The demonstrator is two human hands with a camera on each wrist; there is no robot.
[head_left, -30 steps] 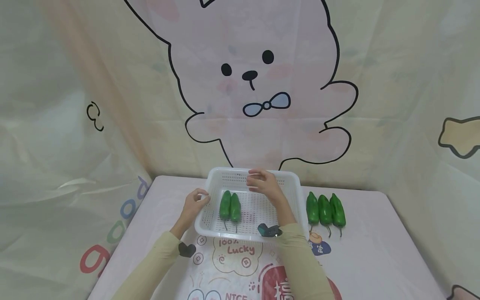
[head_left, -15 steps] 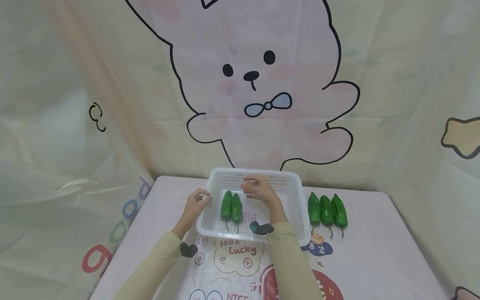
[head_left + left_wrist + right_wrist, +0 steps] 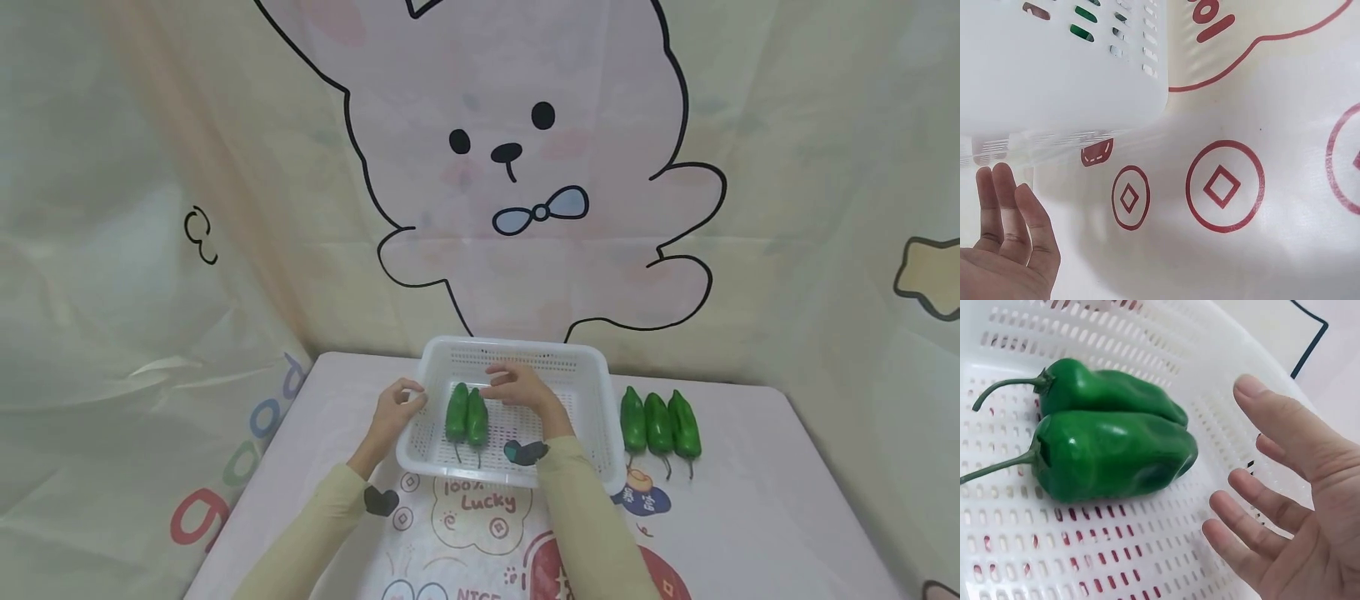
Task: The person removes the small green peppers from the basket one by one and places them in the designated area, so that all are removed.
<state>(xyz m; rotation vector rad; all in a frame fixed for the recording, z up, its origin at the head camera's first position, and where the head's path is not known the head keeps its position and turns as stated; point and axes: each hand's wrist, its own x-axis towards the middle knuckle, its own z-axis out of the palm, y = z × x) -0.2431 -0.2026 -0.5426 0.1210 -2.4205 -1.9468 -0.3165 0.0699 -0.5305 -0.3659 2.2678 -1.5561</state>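
Two green peppers (image 3: 467, 416) lie side by side in a white perforated plastic basket (image 3: 510, 478), stems toward the person. My right hand (image 3: 522, 390) hovers inside the basket beside the tips of the peppers. In the right wrist view its fingers are spread and hold nothing, with a gap between them and the nearer pepper (image 3: 1113, 456). At the basket's left rim is my left hand (image 3: 392, 414), its fingertips at the edge. The left wrist view shows loosely straight fingers (image 3: 1013, 215) beneath the rim; the thumb is out of sight there.
Three more green peppers (image 3: 660, 423) lie in a row on the table, right of the basket. A printed white cloth (image 3: 757, 500) covers the table. Behind stands a backdrop (image 3: 510, 275) with a cartoon animal.
My right hand has come down and a little toward the peppers in the basket. The left hand stays at the rim. The whole head view has shifted slightly.
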